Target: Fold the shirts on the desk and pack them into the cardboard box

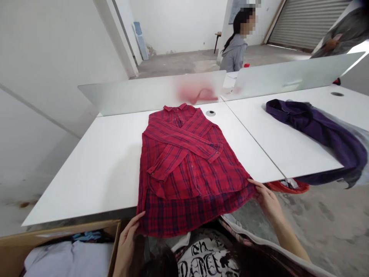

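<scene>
A red and navy plaid shirt (178,154) lies front up on the white table, its collar toward the divider and its two sleeves crossed over the chest. The lower hem hangs past the table's near edge. My left hand (128,232) pinches the hem's left corner between thumb and fingers. At the opposite corner my right hand (263,194) grips the hem, thumb side up. Between the two hands the back panel's hem is spread and sags a little toward me.
A cardboard box (118,234) with folded clothes stands below the table at left. A purple garment (311,123) lies on the right tabletop, overhanging the edge. Below is a red basket (288,186). Frosted dividers (129,94) line the back; a person (235,50) is beyond.
</scene>
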The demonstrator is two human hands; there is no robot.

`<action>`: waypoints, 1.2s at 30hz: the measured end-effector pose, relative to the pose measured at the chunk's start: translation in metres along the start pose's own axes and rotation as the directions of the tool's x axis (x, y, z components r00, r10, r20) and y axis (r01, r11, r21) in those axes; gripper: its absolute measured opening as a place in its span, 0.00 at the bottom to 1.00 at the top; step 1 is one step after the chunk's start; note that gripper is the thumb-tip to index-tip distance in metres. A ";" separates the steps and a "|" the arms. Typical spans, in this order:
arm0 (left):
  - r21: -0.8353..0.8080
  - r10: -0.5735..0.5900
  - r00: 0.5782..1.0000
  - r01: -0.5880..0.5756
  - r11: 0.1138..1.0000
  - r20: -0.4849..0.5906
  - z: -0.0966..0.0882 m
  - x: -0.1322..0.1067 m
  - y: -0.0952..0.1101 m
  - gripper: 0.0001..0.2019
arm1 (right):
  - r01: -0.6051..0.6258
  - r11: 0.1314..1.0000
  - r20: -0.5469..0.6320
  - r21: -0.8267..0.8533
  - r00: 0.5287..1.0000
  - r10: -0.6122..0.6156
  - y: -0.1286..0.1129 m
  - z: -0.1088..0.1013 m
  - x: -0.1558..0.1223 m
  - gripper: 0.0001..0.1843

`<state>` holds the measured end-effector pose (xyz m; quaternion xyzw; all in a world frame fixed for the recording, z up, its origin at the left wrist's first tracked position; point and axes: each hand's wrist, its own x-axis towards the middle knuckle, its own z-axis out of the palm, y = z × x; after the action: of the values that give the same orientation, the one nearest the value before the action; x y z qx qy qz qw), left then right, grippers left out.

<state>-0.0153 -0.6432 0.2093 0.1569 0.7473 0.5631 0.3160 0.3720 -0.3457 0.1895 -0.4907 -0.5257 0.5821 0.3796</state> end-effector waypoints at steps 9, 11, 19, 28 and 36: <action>0.420 0.332 0.924 -0.382 0.823 0.190 -0.020 0.020 0.002 0.16 | 0.523 0.455 0.356 -0.720 0.842 -0.405 -0.015 -0.023 0.011 0.23; 0.482 0.453 0.875 -0.475 0.736 0.170 -0.016 0.024 0.006 0.15 | 0.570 0.235 0.412 -0.788 0.771 -0.486 -0.018 -0.022 0.016 0.24; 0.460 0.523 0.788 -0.615 0.640 0.325 -0.008 0.044 0.014 0.15 | 0.802 0.169 0.683 -0.572 0.580 -0.443 -0.017 -0.024 0.036 0.26; 0.370 0.474 0.764 -0.633 0.680 0.438 0.008 0.042 0.043 0.11 | 0.774 0.201 0.637 -0.601 0.615 -0.464 -0.015 -0.020 0.030 0.28; 0.415 0.461 0.721 -0.682 0.602 0.517 0.021 0.033 0.045 0.07 | 0.799 0.118 0.690 -0.589 0.574 -0.440 -0.013 -0.023 0.031 0.25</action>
<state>-0.0320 -0.5936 0.2387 0.5797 0.7177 0.3406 0.1812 0.3859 -0.3087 0.1976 -0.2228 -0.9544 0.0800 0.1816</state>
